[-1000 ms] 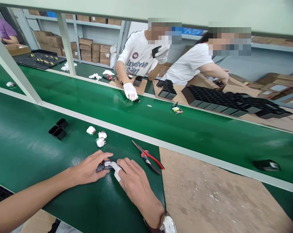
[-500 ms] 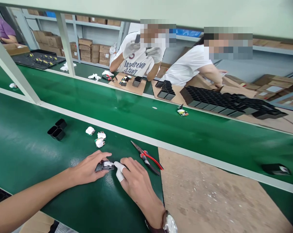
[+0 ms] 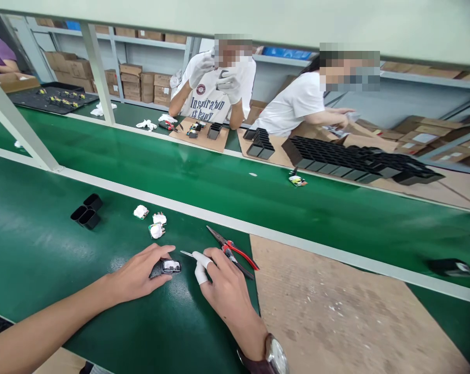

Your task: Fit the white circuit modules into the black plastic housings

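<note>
My left hand (image 3: 143, 272) is closed around a small black plastic case (image 3: 171, 267), whose open end faces me and shows white paste and dark parts inside. Just right of it, my right hand (image 3: 225, 285) wears white finger cots on thumb and forefinger and pinches a thin, pale strip (image 3: 186, 253); its exact kind is unclear. The strip's tip is apart from the case. Above the left hand lie small circuit boards topped with white paste (image 3: 157, 231). Long-nose pliers (image 3: 232, 250) with red and black handles rest beyond my right hand.
Empty black cases (image 3: 87, 213) stand at left. A cardboard sheet (image 3: 336, 306) covers the right side. Past a pale rail (image 3: 203, 212) runs a green belt (image 3: 203, 179) carrying a board (image 3: 297, 179) and a black case (image 3: 451, 267). Co-workers sit opposite near rows of black cases (image 3: 336, 161).
My right hand has drawn back slightly to the right from the case, and the pale strip in its fingers now shows. The case on the belt has moved right. The view has shifted a little.
</note>
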Demonstrator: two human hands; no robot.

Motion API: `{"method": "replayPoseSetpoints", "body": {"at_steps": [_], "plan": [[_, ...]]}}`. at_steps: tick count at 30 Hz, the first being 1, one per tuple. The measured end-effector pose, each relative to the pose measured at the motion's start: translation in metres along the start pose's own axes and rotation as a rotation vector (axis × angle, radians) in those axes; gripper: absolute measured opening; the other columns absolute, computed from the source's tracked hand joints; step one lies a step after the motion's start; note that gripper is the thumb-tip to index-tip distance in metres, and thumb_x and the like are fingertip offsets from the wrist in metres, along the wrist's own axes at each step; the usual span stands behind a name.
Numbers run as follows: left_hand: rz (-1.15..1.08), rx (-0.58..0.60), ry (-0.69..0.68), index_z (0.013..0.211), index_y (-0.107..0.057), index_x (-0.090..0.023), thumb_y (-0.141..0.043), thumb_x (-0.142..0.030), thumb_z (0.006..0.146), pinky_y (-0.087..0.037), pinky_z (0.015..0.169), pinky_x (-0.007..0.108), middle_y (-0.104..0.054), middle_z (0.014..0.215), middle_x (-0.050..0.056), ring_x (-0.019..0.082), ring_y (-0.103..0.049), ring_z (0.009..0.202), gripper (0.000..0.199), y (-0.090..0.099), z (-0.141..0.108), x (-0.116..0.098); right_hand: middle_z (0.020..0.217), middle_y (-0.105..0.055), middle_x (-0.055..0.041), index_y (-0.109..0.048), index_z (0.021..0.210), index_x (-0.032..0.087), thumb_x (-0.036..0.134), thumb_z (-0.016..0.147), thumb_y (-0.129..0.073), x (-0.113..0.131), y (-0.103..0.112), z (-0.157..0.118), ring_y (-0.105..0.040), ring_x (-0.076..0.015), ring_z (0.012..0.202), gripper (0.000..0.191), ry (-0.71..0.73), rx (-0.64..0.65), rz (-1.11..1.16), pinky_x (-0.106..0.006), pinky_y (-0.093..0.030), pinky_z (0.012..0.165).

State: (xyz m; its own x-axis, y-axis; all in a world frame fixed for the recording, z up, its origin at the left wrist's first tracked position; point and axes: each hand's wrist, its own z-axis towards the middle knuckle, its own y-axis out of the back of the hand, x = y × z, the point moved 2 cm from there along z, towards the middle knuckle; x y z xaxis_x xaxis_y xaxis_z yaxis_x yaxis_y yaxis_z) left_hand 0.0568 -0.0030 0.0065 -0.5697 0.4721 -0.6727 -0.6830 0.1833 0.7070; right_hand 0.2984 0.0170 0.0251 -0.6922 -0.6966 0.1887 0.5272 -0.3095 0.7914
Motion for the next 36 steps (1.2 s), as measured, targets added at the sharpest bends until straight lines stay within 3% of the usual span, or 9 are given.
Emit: {"method": "replayPoseSetpoints", "body": {"at_steps": [6, 12, 16, 20, 23, 27, 29, 33, 36], "plan": [[0.086, -0.132, -0.336, 0.134, -0.060, -0.023, -0.069, -0.018, 0.101, -0.061, 0.097, 0.038, -0.068, 0.127, 0.012, 0.024, -0.069, 0.114, 0.035, 0.006, -0.002, -0.004, 0.098, -0.064, -0.0105, -0.069, 0.105, 0.014, 0.001, 0.089, -0.050, -0.012, -0.022, -0.009, -0.057, -0.0270, 0.088, 0.028, -0.059, 0.146, -0.142, -0.042, -0.051, 0.079], [0.136, -0.162, -0.423, 0.114, -0.067, -0.019, -0.067, -0.005, 0.097, -0.063, 0.082, 0.037, -0.069, 0.121, 0.015, 0.023, -0.070, 0.099, 0.021, 0.008, -0.003, -0.009, 0.116, -0.065, -0.0149, -0.067, 0.117, 0.013, 0.000, 0.091, -0.050, -0.003, -0.021, -0.005, -0.057, -0.0294, 0.101, 0.034, -0.049, 0.095, -0.095, -0.043, -0.051, 0.084], [0.054, -0.158, -0.265, 0.093, -0.068, -0.019, -0.066, -0.014, 0.100, -0.063, 0.077, 0.037, -0.074, 0.113, 0.012, 0.022, -0.073, 0.089, 0.009, 0.009, 0.002, -0.014, 0.121, -0.064, -0.0158, -0.066, 0.121, 0.012, -0.001, 0.089, -0.050, 0.004, -0.021, -0.003, -0.056, -0.0304, 0.105, 0.038, -0.024, 0.120, -0.059, -0.044, -0.052, 0.084], [-0.401, -0.162, 0.159, 0.094, -0.070, -0.018, -0.064, -0.035, 0.103, -0.066, 0.066, 0.032, -0.077, 0.086, 0.007, 0.020, -0.076, 0.073, 0.021, 0.015, 0.010, -0.006, 0.127, -0.063, -0.0172, -0.064, 0.126, 0.010, -0.002, 0.086, -0.051, 0.005, -0.026, -0.005, -0.056, -0.0316, 0.110, 0.044, -0.050, 0.147, -0.080, -0.045, -0.053, 0.089], [-0.514, -0.178, 0.267, 0.093, -0.070, -0.017, -0.069, -0.044, 0.099, -0.067, 0.065, 0.034, -0.077, 0.087, 0.007, 0.020, -0.076, 0.071, 0.028, 0.030, 0.021, -0.001, 0.125, -0.064, -0.0176, -0.063, 0.128, 0.010, -0.002, 0.086, -0.052, 0.001, -0.030, -0.006, -0.057, -0.0316, 0.108, 0.046, -0.091, 0.165, -0.140, -0.046, -0.054, 0.089], [-0.007, -0.297, 0.145, 0.096, -0.072, -0.020, -0.069, -0.044, 0.094, -0.066, 0.087, 0.038, -0.078, 0.107, 0.009, 0.024, -0.077, 0.096, 0.025, 0.072, 0.060, 0.016, 0.115, -0.067, -0.0159, -0.063, 0.128, 0.009, -0.004, 0.085, -0.052, -0.009, -0.035, -0.007, -0.060, -0.0304, 0.097, 0.046, -0.140, 0.169, -0.247, -0.045, -0.055, 0.083], [0.265, -0.319, 0.181, 0.098, -0.073, -0.021, -0.068, -0.040, 0.092, -0.063, 0.092, 0.041, -0.077, 0.111, 0.010, 0.026, -0.076, 0.098, 0.021, 0.097, 0.088, 0.035, 0.114, -0.067, -0.0161, -0.066, 0.119, 0.010, -0.004, 0.086, -0.051, -0.013, -0.037, -0.008, -0.060, -0.0300, 0.095, 0.040, -0.156, 0.149, -0.287, -0.045, -0.055, 0.083], [0.405, -0.393, 0.293, 0.077, -0.070, -0.018, -0.067, -0.031, 0.085, -0.062, 0.085, 0.044, -0.077, 0.093, 0.013, 0.028, -0.076, 0.080, 0.015, 0.138, 0.136, 0.082, 0.115, -0.067, -0.0143, -0.067, 0.113, 0.015, -0.003, 0.087, -0.052, -0.018, -0.039, -0.012, -0.060, -0.0294, 0.096, 0.035, -0.136, 0.087, -0.311, -0.044, -0.054, 0.084], [0.456, -0.400, 0.318, 0.074, -0.071, -0.021, -0.068, -0.035, 0.085, -0.063, 0.080, 0.038, -0.078, 0.085, 0.010, 0.027, -0.076, 0.079, 0.018, 0.152, 0.148, 0.101, 0.117, -0.066, -0.0139, -0.067, 0.112, 0.016, -0.003, 0.084, -0.055, -0.020, -0.041, -0.013, -0.060, -0.0295, 0.098, 0.035, -0.113, 0.030, -0.313, -0.044, -0.054, 0.086]]}}
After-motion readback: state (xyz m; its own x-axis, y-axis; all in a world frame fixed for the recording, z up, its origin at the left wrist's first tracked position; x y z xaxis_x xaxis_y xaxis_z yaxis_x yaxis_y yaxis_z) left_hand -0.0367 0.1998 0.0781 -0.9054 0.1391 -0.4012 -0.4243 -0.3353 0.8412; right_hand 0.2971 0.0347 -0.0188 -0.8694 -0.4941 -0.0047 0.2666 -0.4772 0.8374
